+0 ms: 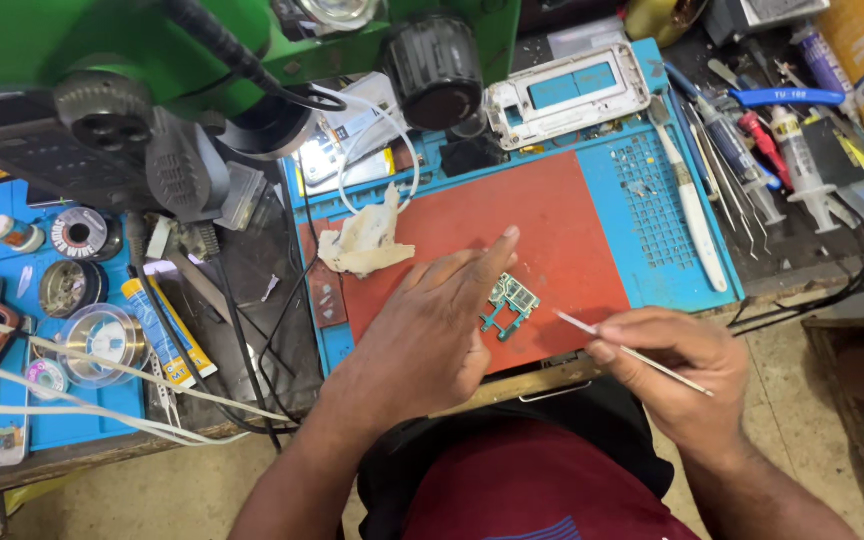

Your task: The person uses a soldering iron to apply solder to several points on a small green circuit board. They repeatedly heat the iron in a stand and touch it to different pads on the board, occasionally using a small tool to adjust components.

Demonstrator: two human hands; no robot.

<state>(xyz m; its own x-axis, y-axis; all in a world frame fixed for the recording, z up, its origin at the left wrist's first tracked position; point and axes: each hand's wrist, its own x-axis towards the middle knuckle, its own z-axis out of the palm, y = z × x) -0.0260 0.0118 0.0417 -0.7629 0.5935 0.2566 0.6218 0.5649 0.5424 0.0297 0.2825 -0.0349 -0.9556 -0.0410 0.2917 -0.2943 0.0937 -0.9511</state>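
This is a small electronics repair workshop. A green microscope hangs over a blue and red work mat, with a bare circuit board, tweezers, syringes and solder spools crowding the tabletop.

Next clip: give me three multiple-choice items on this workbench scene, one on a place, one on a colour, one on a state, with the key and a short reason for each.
1. Where does the small circuit board lie?
A. on the red mat
B. on the floor
C. inside the phone frame

2. What colour is the microscope body above the bench?
A. yellow
B. green
C. white

3. What is the right hand doing?
A. resting empty
B. gripping a thin tool
C. holding a syringe

Key: 1 A, the board sits on the red mat by the left hand fingertips. 2 B, its housing is bright green. 3 B, the fingers pinch a thin tool whose tip points toward the board.
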